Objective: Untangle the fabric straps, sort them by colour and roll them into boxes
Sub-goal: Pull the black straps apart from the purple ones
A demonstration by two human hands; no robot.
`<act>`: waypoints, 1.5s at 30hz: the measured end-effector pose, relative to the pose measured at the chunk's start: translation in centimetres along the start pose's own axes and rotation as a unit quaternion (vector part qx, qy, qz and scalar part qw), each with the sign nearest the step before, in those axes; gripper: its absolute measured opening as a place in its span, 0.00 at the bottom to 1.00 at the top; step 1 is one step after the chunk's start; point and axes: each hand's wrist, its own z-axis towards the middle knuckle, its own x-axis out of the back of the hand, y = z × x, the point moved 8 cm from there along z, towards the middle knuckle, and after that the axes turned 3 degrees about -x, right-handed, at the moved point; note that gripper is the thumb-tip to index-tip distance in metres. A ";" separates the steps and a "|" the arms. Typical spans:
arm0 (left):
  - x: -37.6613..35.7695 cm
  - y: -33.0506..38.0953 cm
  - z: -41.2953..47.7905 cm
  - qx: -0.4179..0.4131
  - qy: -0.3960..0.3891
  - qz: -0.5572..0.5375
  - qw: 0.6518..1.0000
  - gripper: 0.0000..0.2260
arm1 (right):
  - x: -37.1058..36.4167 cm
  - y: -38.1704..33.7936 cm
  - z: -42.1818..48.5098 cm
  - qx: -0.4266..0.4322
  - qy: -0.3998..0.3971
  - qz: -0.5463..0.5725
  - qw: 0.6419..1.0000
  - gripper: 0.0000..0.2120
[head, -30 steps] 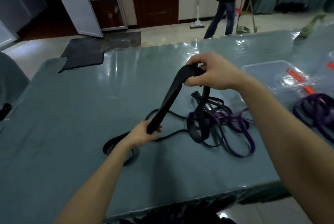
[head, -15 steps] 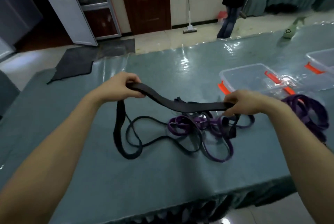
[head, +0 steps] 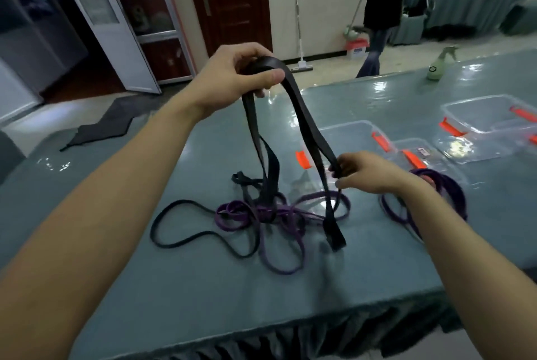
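Webbing, flat, wide and matte: the black strap [head: 293, 98] arches high above the purple tangle [head: 279, 214] lying on the bench [head: 203, 287]. My left hand [head: 232, 77] grips its top bend, fingers curled round it; my right hand [head: 369, 173] pinches one leg just right of the tangle, its end dangling below

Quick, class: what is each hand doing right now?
Left hand: closed, gripping the black strap at its raised bend.
Right hand: closed, pinching the same black strap lower down.
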 end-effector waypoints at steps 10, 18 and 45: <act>-12.3 5.1 5.0 0.016 0.017 -0.180 0.983 0.08 | 1.2 0.0 -2.1 0.096 -0.015 0.330 0.939 0.61; -16.3 6.2 10.6 0.035 0.008 -0.359 0.933 0.17 | 4.3 5.6 -1.5 0.102 -0.031 0.335 0.936 0.17; -50.4 -12.3 24.8 0.193 -0.297 0.001 0.935 0.11 | 34.5 40.9 -0.2 -0.018 0.006 0.190 0.982 0.17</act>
